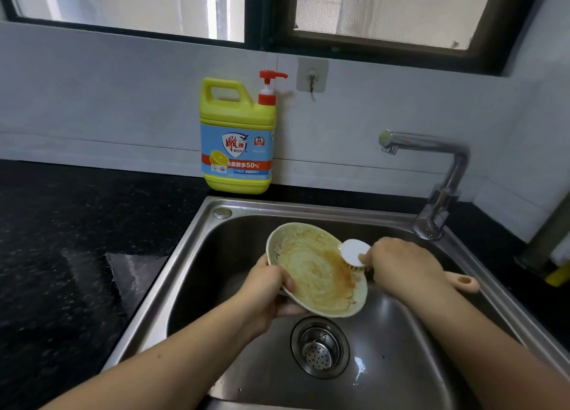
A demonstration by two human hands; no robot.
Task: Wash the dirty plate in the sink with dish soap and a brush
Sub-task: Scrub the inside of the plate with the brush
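Note:
A pale yellow plate (314,270), smeared with brown and foamy residue, is held tilted over the steel sink (197,243). My left hand (265,292) grips its left rim, thumb on the face. My right hand (401,264) grips a brush (354,252) with a white round head; its bristles press on the plate's right side. The brush's peach handle end (465,282) sticks out behind my wrist. A yellow dish soap bottle (237,138) with a red pump stands on the counter behind the sink.
A chrome faucet (438,175) rises at the sink's back right, its spout pointing left; no water runs. The drain strainer (319,346) sits in the basin floor. Black speckled counter (77,240) spreads to the left. A wall hook (312,77) hangs above the bottle.

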